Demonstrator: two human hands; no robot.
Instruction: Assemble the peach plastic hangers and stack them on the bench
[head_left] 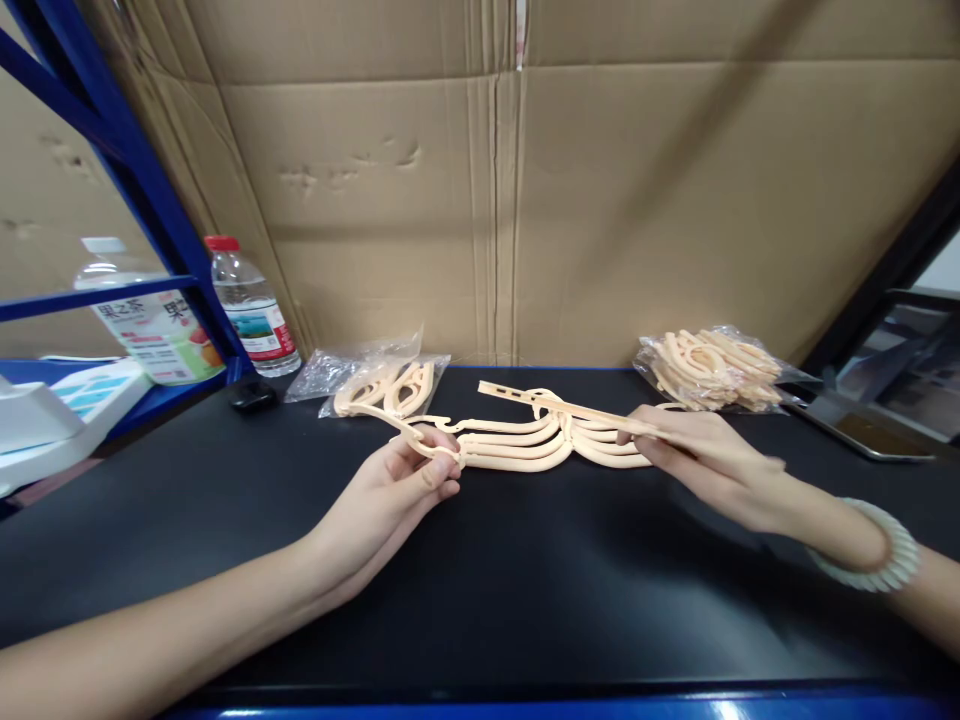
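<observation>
My left hand [405, 482] is closed, thumb and fingers pinching a thin beige plastic hanger piece [384, 415] that points up to the left. In my right hand [701, 462], also closed, is a long flat beige plastic hanger piece [577, 408] with small slots near its far end; it slants up to the left above the table. Between the hands lie several beige plastic hangers [517, 463], side by side, with curved arms meeting in the middle. The left fingertips are right by the ends of these hangers; whether they touch cannot be told.
Clear plastic bags with beige hanger parts lie at the back left [409, 388] and back right [712, 368]. A red-capped water bottle [251, 310], a black object [253, 394] and a blue rack [161, 215] stand left. A cardboard wall [375, 220] closes off the back.
</observation>
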